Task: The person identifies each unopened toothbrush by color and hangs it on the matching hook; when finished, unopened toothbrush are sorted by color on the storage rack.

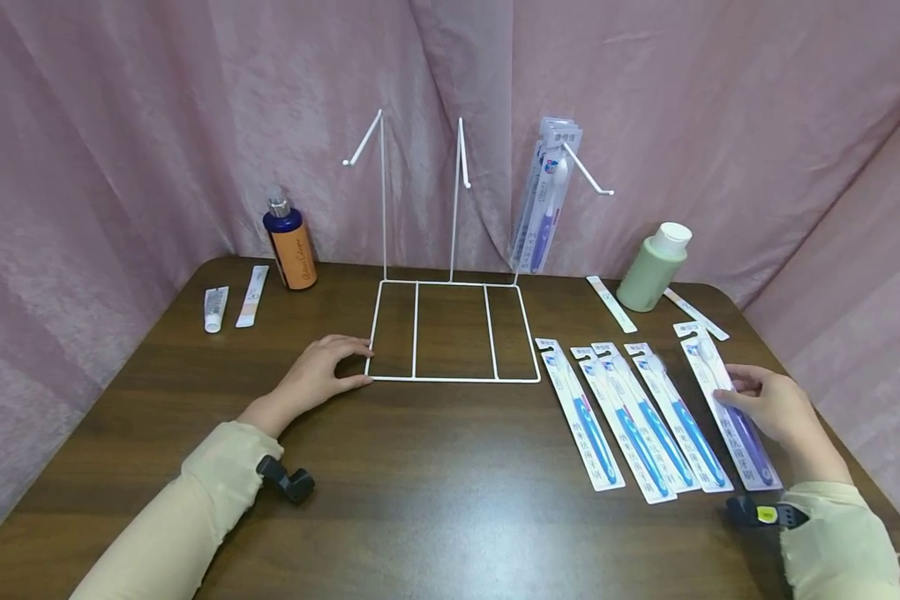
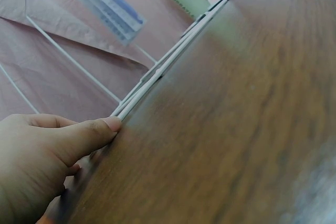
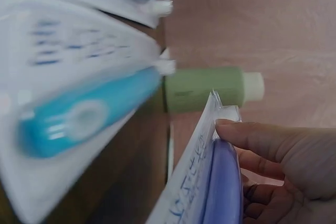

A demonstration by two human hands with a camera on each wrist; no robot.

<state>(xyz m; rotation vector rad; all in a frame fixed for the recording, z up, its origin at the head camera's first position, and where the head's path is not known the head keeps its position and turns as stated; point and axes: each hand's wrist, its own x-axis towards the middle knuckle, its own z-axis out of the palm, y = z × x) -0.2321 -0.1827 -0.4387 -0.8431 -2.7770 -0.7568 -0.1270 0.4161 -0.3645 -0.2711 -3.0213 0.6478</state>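
A white wire display rack (image 1: pixel 453 380) stands at the middle of the table, with three hooks at the top. My left hand (image 1: pixel 317 372) holds its front left corner, the thumb (image 2: pixel 109 125) against the front bar. At the right, my right hand (image 1: pixel 776 406) pinches a packaged purple toothbrush (image 1: pixel 746 442) between thumb and fingers by its edge. In the right wrist view this pack (image 3: pixel 223 182) stands tilted on edge. Left of it lie several packaged blue toothbrushes (image 1: pixel 585 421). More purple toothbrush packs (image 1: pixel 547 200) hang from the rack's right hook.
A green bottle (image 1: pixel 651 271) with a white cap stands at the back right, narrow white packets (image 1: pixel 611 304) beside it. An orange and blue bottle (image 1: pixel 292 250), a small tube (image 1: pixel 214 310) and a flat sachet (image 1: pixel 252 297) are at the back left. Pink curtain (image 1: pixel 195 125) hangs behind.
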